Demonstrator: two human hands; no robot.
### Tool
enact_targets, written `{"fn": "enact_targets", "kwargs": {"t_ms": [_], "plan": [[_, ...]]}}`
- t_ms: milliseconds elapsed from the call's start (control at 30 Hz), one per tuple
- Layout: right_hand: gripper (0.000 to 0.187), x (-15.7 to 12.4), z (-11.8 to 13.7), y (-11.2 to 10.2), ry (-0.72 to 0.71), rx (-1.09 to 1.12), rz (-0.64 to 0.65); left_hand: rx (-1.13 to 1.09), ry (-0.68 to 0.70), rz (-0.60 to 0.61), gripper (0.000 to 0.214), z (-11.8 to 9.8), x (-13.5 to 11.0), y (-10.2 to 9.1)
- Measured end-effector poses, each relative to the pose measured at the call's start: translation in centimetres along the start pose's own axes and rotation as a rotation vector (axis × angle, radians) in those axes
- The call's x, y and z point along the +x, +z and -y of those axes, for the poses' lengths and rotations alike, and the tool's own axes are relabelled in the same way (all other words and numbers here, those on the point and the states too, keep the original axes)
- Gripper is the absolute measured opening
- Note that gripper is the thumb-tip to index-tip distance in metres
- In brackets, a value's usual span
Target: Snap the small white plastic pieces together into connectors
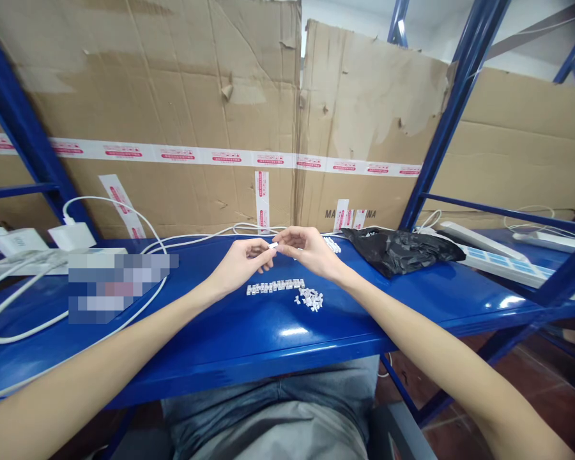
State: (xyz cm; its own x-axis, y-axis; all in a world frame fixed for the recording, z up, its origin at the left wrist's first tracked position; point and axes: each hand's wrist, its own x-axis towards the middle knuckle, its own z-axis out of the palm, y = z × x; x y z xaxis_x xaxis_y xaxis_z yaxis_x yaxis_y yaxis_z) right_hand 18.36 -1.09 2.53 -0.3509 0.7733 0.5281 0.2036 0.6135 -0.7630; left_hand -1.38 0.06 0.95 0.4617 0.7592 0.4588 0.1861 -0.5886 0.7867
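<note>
Only bit I can make out is "MA…INA" on the right cardboard box [364, 115], probably "MADE IN CHINA", while the white tape's [230, 156] red print is too tiny.

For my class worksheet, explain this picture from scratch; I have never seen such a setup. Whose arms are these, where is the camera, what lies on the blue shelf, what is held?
No machine here: a person works with bare hands, and the one camera sits on their head, looking forward and down, so both arms reach in from below. The left hand pinches a small white piece; the right hand meets it at the fingertips, though its grip is too small to judge. On the blue shelf lie a row of white pieces, a loose pile beside it, a black bag, white cables and a power strip. Cardboard stands behind.
</note>
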Motion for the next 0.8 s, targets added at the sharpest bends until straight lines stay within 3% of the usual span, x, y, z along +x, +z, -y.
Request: {"fn": "enact_targets", "kwargs": {"t_ms": [267, 500, 600, 700, 800], "plan": [[0.026, 0.0, -1.3, 0.8, 0.086, 0.17, -0.078, 0.117, 0.084, 0.008, 0.028, -0.2, -0.3, 0.3], [0.017, 0.2, -1.7, 1.0, 0.048, 0.136, -0.078, 0.202, 0.127, 0.02, 0.029, -0.7, -0.7, 0.5], [0.015, 0.9, -1.8, -1.4, 0.055, 0.0, 0.023, 0.264, 0.125, 0.014, 0.03, -0.7, -0.4, 0.6], [0.015, 1.4, -2.1, -5.5, 0.076, -0.389, 0.041, 0.372, 0.141, -0.006, 0.036, -0.6, -0.2, 0.4], [0.024, 1.4, -2.8, -8.5, 0.274, -0.726, 0.105, 0.434, 0.129, -0.03, 0.038, -0.4, -0.2, -0.2]]}}
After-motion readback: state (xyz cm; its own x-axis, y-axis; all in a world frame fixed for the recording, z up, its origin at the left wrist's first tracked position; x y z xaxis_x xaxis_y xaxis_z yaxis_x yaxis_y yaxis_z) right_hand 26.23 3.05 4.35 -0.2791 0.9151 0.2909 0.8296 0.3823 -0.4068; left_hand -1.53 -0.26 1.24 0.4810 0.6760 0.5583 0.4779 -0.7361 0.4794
